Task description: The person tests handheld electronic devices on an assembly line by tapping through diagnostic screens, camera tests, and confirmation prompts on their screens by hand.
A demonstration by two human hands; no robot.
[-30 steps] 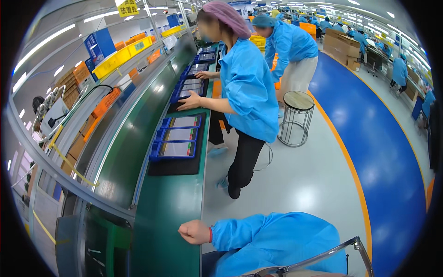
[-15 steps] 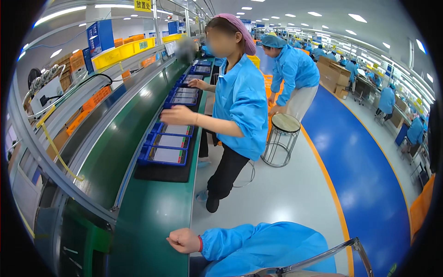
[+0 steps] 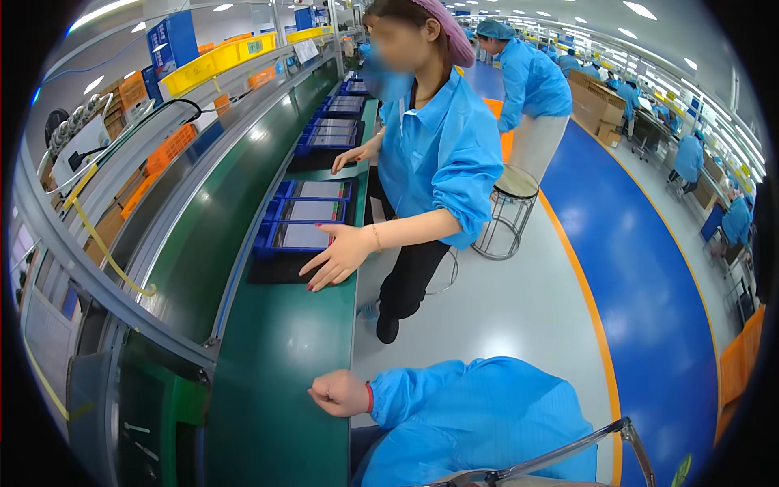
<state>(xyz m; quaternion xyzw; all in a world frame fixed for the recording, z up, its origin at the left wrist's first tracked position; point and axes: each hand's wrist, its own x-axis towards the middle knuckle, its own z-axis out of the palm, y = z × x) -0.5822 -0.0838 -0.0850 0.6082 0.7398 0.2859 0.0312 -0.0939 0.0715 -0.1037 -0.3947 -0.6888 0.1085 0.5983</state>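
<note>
My right hand (image 3: 339,394), in a blue sleeve with a red band at the wrist, is curled into a fist on the near edge of the green conveyor (image 3: 276,373). Nothing shows in its fingers. My left hand is out of view. Farther up the line, blue trays (image 3: 304,215) holding flat grey panels rest on a black mat (image 3: 292,272). A co-worker's spread hand (image 3: 339,253) is beside the nearest tray, its fingertips over the mat's front. The co-worker's other hand (image 3: 349,158) touches the conveyor edge.
A co-worker (image 3: 442,146) in blue stands right of the conveyor. Behind are another person (image 3: 531,81) and a round stool (image 3: 515,183). A metal rail (image 3: 122,308) slants along the left. Curved metal tubing (image 3: 560,454) crosses the lower right. Yellow bins (image 3: 219,61) sit on a shelf.
The co-worker's near hand has come down from above the trays to beside the mat, and the other hand has lowered to the conveyor edge. The view has shifted slightly; my right hand stays curled.
</note>
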